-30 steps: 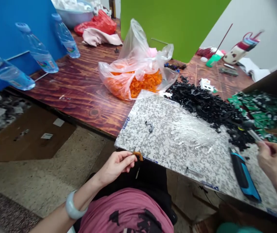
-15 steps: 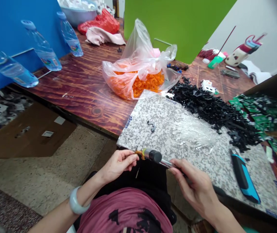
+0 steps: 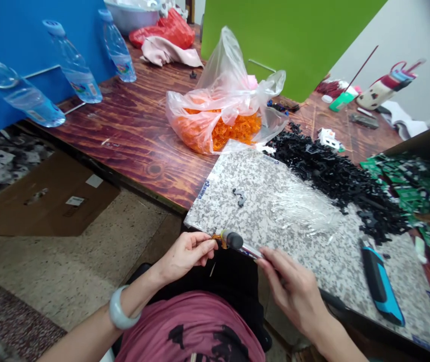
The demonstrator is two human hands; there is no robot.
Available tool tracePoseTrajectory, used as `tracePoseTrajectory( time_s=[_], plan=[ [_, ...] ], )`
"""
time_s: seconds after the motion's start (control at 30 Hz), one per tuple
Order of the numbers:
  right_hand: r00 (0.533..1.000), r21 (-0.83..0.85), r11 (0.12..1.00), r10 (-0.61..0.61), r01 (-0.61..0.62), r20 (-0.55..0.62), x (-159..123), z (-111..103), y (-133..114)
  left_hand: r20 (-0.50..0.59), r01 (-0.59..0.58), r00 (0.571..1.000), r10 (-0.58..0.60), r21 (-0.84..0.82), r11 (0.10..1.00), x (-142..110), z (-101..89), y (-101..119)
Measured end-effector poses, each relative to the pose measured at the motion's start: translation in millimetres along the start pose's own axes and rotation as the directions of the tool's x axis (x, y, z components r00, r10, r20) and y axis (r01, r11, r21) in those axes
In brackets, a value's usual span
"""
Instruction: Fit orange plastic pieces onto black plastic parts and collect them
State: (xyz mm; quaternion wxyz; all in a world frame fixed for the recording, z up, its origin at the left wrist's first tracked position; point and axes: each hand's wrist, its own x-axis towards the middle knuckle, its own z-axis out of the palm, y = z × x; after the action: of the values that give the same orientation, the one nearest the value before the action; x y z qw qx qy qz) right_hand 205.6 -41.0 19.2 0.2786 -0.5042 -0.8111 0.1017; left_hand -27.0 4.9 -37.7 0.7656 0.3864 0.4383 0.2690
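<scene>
My left hand (image 3: 189,255) is closed in a pinch on a small orange plastic piece (image 3: 219,238). In my right hand (image 3: 293,281) is a small hammer with a silver handle (image 3: 251,251) and a rounded dark grey end (image 3: 234,240). The hammer head sits right beside the orange piece; whether they touch is hard to tell. Both hands are over my lap, at the near edge of the speckled stone slab (image 3: 233,171). On the slab lie a small dark clip-like part (image 3: 239,197) and a heap of thin clear strips (image 3: 305,207).
Black plastic parts (image 3: 335,171) are piled along the slab's far right side. A blue-and-black cutter (image 3: 382,286) lies at right, near green circuit boards (image 3: 396,176). Behind stands a plastic bag (image 3: 195,128) of orange parts. Water bottles (image 3: 81,75) line the left.
The hammer and my right hand have shifted slightly left, closer to my left hand. My left hand keeps its pinch on the orange piece. The camera view has turned a little.
</scene>
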Motion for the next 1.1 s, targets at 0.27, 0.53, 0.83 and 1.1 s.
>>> tracePoseTrajectory(
  time_s=[0.27,0.53,0.83,1.1],
  plan=[
    [0.993,0.078,0.995,-0.053,0.061,-0.106,15,-9,-14,-0.005,-0.011,1.000,0.011,-0.005,1.000,0,1.7,3],
    [0.999,0.054,0.997,0.047,-0.047,-0.008,18,5,4,0.008,0.000,1.000,0.000,0.001,1.000,1,-1.2,-2],
    [0.977,-0.061,0.977,0.198,-0.203,-0.080,-4,-12,46,0.085,-0.344,0.935,0.345,0.464,0.817,-18,1.6,5],
    [0.974,-0.068,0.974,0.208,-0.215,-0.091,-21,-7,59,0.171,-0.493,0.839,0.517,0.642,0.587,-20,4.9,6]
  ],
)
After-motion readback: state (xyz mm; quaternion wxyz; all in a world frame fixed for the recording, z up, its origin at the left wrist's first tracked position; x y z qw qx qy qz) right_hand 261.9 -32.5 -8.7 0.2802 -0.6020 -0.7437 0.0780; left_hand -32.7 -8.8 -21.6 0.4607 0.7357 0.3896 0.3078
